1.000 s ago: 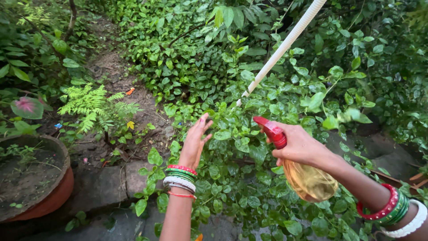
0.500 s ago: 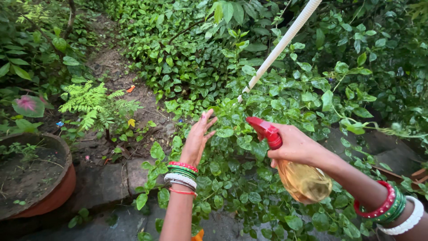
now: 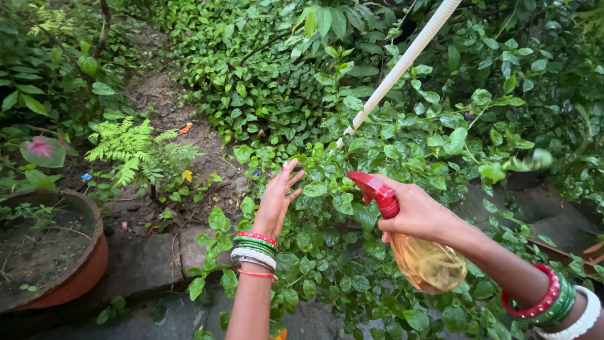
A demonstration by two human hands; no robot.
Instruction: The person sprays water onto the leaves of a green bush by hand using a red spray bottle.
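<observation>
The right hand (image 3: 420, 213) is wrapped around the neck of a spray bottle (image 3: 412, 242), fingers closed on the grip under its red spray head (image 3: 376, 190), whose nozzle points left and slightly up toward the leafy plant (image 3: 390, 145) in front. The bottle hangs tilted below the hand, its clear yellowish body holding what looks like pale liquid; how full it is cannot be told. The left hand (image 3: 277, 200) is raised just beside the same leaves, palm turned toward them, fingers spread wide and holding nothing; whether the fingertips touch a leaf is hard to tell. By the look of it, the step in hand is misting the foliage, with the free hand held near the leaves to part or steady them. The next move, as a judgement, calls for keeping the nozzle aimed at the leaves and not at the open hand, and squeezing the trigger with a steady grip. A white ribbed hose (image 3: 402, 66) slants down from the upper right into the greenery. At the lower left a round clay pot (image 3: 85, 277) sits on stone paving (image 3: 148, 264), filled with dark soil and a few small sprouts. A fern (image 3: 129, 154) grows beside the dirt path (image 3: 163, 101).
</observation>
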